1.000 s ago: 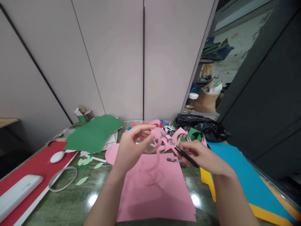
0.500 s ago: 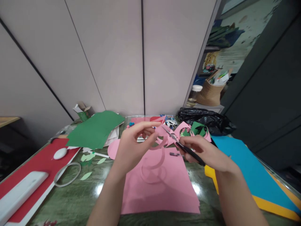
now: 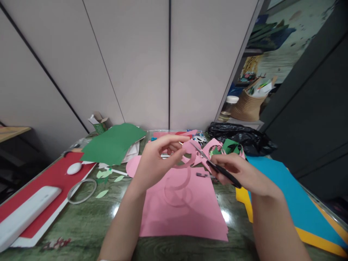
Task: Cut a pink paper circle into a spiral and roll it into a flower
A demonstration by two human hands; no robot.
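Observation:
Between the thumb and fingers of my left hand (image 3: 161,156) is a pink paper spiral (image 3: 190,146); its cut strip curls down in loops above the table. My right hand (image 3: 235,168) grips black-handled scissors (image 3: 223,173), and their blades meet the paper's edge close to my left fingertips. Beneath both hands lies a stack of pink paper sheets (image 3: 182,217). A small dark-capped tool (image 3: 201,174) rests at the top right of that stack, partly hidden by the scissors. Left of my wrist shows a pink paper round (image 3: 132,166), partly covered.
Green sheets (image 3: 114,143) and small pale-green paper leaves (image 3: 102,194) lie left, near a grey ring (image 3: 81,191), a red sheet (image 3: 40,183) and a long white device (image 3: 29,215). Pink scraps (image 3: 213,146) and a black plastic bag (image 3: 241,137) sit behind. Blue sheets (image 3: 288,195) are at right.
The view has shifted slightly, so the scene sits a little to the right. Both hands keep their hold, and the paper has turned slightly at the blades.

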